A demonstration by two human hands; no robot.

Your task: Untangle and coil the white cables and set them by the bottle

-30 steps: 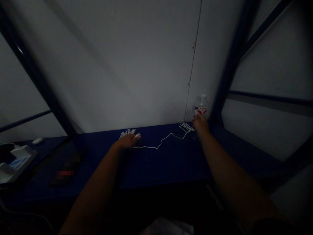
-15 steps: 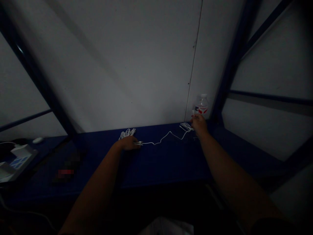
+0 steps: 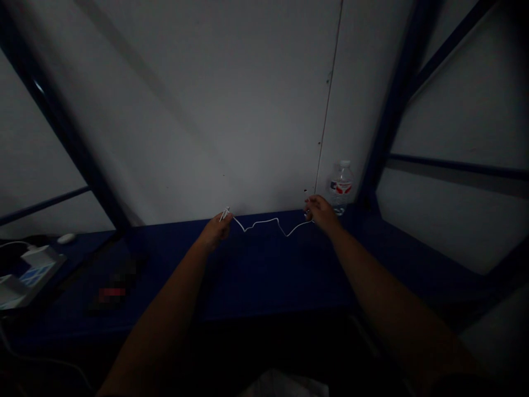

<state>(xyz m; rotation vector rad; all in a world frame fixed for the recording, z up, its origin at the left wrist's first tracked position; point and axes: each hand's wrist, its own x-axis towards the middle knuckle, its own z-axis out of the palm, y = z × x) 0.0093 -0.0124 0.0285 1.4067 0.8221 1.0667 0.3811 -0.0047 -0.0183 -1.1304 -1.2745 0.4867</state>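
At the far left, a white power strip (image 3: 20, 292) sits beside the blue table (image 3: 264, 281), then the left hand (image 3: 215, 230) pinches a white cord (image 3: 264, 221), bunched between thumb and fingers. The cord runs in loose bends above the tabletop to the right hand (image 3: 323, 214), its fingers curled, their grip too dark to tell, with a clear bottle (image 3: 342, 184) standing just behind.
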